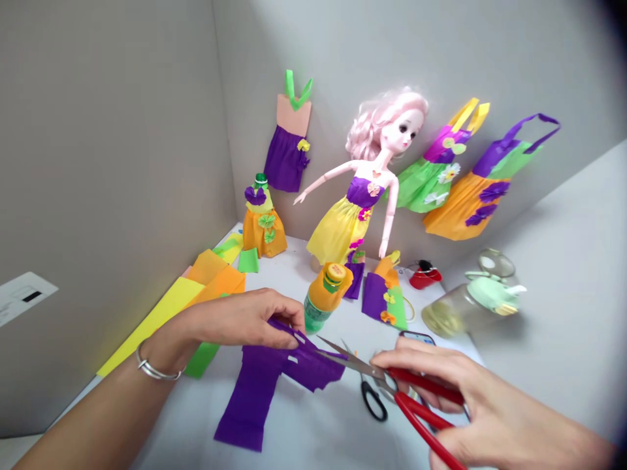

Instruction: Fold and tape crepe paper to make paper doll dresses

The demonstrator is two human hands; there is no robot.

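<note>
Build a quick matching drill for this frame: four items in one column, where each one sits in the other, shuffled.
Things:
1. purple crepe paper
2. red scissors
3. doll
4. bottle

Places:
A. propped against the back wall
B. gripped in the right hand
C. pinched by the left hand
D. lying on the table behind the hands

Pairs: 1-C, 2-B, 3-A, 4-D
</note>
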